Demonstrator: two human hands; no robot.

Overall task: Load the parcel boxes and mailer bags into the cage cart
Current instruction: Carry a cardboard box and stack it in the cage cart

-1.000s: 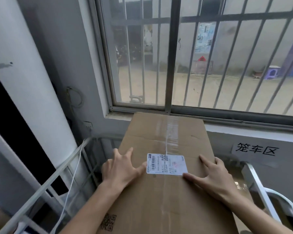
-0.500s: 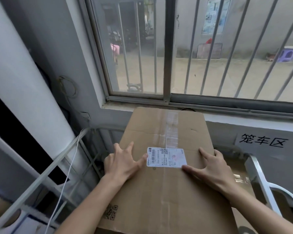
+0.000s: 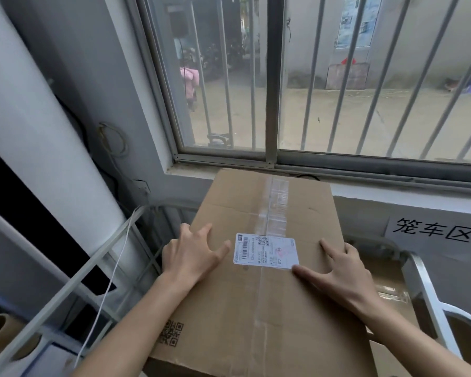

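box point(image 3: 245, 317) | left hand point(image 3: 195, 258) flat on its top at 9 o'clock | right hand point(image 3: 344, 270) flat at 3 o'clock | both splayed, grasping nothing

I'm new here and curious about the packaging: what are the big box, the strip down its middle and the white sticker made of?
The box looks like plain brown cardboard, matte, with flap creases. The strip seems to be clear glossy plastic tape: it glints and the brown shows through. The sticker looks like white printed paper with barcodes; its finish is unclear.
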